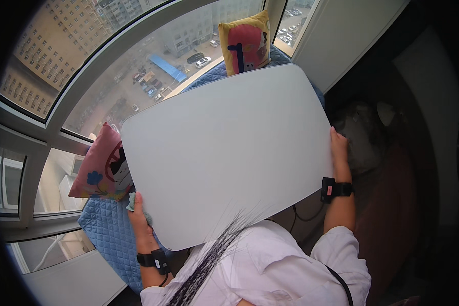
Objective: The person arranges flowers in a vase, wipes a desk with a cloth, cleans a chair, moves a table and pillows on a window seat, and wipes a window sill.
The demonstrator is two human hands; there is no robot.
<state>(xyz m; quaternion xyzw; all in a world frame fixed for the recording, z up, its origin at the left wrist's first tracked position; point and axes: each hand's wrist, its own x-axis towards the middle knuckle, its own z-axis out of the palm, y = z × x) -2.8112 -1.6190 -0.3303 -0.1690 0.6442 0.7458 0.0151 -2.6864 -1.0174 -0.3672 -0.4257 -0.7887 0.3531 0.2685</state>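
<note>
Nearest to us we see our own white sleeves and a black band on each wrist. Our left hand [139, 217] takes the near left edge of the white tabletop [224, 153], its grip closed on that edge together with a small pale green cloth [132, 202] bunched between fingers and board. Our right hand [338, 148] holds the right edge of the same tabletop, fingers wrapped over the rim, so that grip is clamped on the board too. The tabletop is a broad white panel with rounded corners; it sits between our two hands, tilted, and fills the middle of the view.

Under its left side lies a blue quilted mat [109, 234] on the window seat. Just beyond our left hand a pink cushion [99, 171] with a cartoon figure leans by the glass, touching the board's left edge. At the far end a yellow cushion [245, 43] with a red panel stands upright just past the tabletop's far edge. Beyond all this the curved window [112, 66] looks down on buildings, a street and parked cars.
</note>
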